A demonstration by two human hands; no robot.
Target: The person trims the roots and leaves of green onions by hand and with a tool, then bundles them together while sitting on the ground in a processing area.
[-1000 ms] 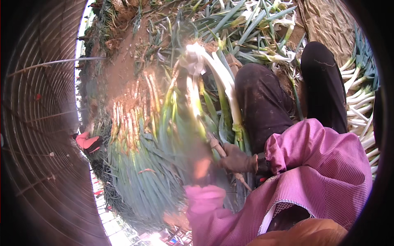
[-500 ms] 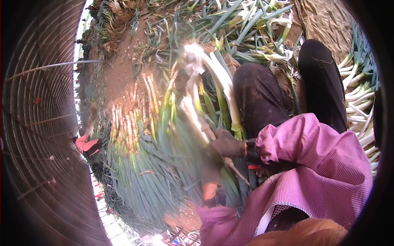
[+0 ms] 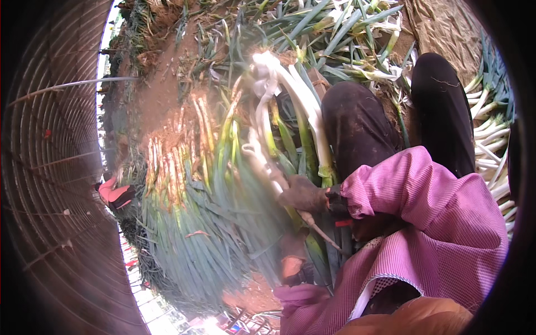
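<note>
Right grip (image 3: 304, 194) on tool (image 3: 319, 228); soil (image 3: 162, 95), tunnel (image 3: 50, 184)

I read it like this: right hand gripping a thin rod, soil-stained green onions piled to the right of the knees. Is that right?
Not quite: the soil-stained green onions lie to the left of the knees, as the head view shows. The right hand does grip a thin rod.

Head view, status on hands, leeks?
Gloved right hand gripping slender brown rod; dark left hand blurred, grip unclear; white-and-green leeks beside dark-trousered left knee.
</note>
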